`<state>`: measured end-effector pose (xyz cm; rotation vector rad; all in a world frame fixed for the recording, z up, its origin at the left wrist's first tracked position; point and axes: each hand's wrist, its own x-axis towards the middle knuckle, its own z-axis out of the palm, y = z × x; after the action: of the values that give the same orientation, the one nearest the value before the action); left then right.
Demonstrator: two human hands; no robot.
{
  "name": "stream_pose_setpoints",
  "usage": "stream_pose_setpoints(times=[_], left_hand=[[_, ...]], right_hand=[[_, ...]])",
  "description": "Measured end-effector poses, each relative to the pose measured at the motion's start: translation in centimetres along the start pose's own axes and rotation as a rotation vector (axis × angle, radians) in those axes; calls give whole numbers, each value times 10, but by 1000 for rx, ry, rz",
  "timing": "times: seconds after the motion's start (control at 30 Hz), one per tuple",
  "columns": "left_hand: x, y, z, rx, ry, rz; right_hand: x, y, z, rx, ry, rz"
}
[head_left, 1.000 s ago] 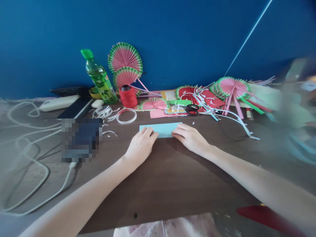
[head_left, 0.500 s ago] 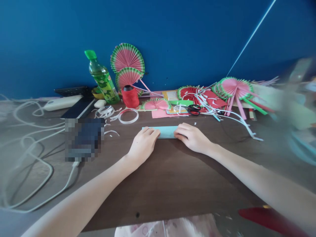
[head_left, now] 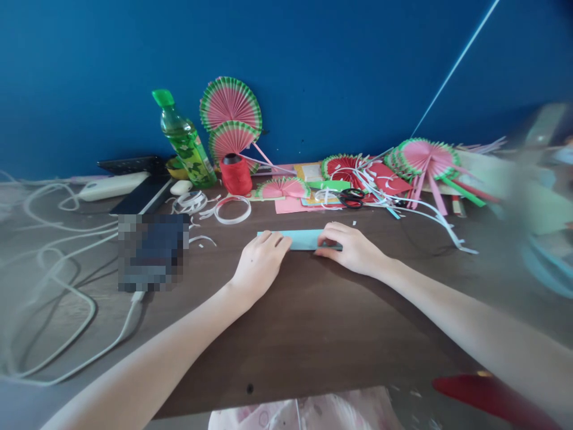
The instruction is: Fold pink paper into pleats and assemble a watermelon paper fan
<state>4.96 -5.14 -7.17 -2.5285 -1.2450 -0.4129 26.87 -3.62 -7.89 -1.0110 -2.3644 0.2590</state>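
A folded strip of light-blue paper (head_left: 305, 240) lies crosswise on the dark brown table, between my two hands. My left hand (head_left: 263, 263) presses on its left part, fingers closed together over it. At the right end, my right hand (head_left: 347, 246) has its thumb spread away from the curled fingers; the thumb sits just below the paper's near edge, and the fingers are over the strip. Part of the strip's right end shows through that gap. The hands cover some of the paper.
Toward the wall stand a green drink bottle (head_left: 187, 146), a red thread spool (head_left: 236, 174) and pleated paper fans (head_left: 230, 107). Black-handled scissors (head_left: 352, 198) lie among white paper strips (head_left: 430, 210). Left are a blurred-out device (head_left: 154, 251) and white cables (head_left: 92, 310).
My right thumb has moved away from the fingers, opening a gap at the paper's right end. The left hand and the strip have stayed nearly still.
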Motion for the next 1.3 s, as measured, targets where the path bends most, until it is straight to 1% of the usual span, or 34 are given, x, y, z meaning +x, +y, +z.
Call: stream_pose_setpoints(times=[0.07, 0.13, 0.27, 0.4, 0.53, 0.67, 0.8, 0.9, 1.0, 1.07, 1.17, 1.3], left_hand=[[1, 0, -1, -16, -10, -11], [1, -1, -1, -26, -16, -11], [1, 1, -1, 16, -9, 25], [0, 3, -2, 73, -9, 20], [-1, 3, -2, 87, -20, 5], [-1, 2, -1, 68, 8, -16], [0, 1, 0, 46, 20, -21], [1, 0, 1, 44, 14, -21], [1, 0, 0, 43, 28, -6], [1, 2, -1, 46, 36, 3], [-1, 4, -4, 60, 32, 10], [-2, 7, -5, 64, 13, 17]], right_hand=[[0, 0, 0, 11, 5, -27], [0, -1, 1, 33, 4, -22], [1, 0, 3, 106, -24, 87], [2, 2, 5, 122, -1, 158], [2, 3, 4, 121, -7, 136], [1, 3, 2, 121, -8, 104], [0, 3, 2, 72, 4, 63], [0, 2, 4, -54, 21, 27], [1, 0, 6, -179, 25, 51], [2, -1, 6, -169, 21, 84], [2, -1, 6, -88, 6, 123], [2, -1, 7, -111, 29, 149]])
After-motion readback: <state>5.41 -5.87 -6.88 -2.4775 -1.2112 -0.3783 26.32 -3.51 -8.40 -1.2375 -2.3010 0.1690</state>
